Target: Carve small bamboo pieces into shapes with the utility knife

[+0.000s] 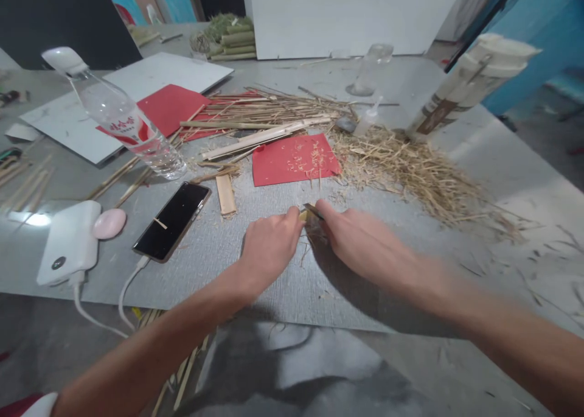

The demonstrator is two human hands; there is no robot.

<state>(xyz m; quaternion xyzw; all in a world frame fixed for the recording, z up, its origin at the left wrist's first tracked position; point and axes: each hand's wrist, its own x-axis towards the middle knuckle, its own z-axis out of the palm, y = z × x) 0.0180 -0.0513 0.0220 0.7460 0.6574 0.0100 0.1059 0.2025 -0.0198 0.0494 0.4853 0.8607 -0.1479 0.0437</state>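
Note:
My left hand (270,241) is closed on a small yellowish strip (303,215), probably plant stalk, most of it hidden by the fingers. In my right hand (358,237) is a small dark blade (313,210), gripped so that only its front part shows. The blade lies against or very near the strip, between the two hands. Just beyond them is a red sheet (278,164) scattered with pale shavings. A short flat wooden piece (225,195) lies to the left of it.
A phone (172,222), a white power bank (70,243) with cables and a tilted-looking water bottle (132,125) stand left. Long dry stalks (274,109) lie across the back. At right are a straw heap (420,167), a small dropper bottle (366,122) and a tall container (465,88).

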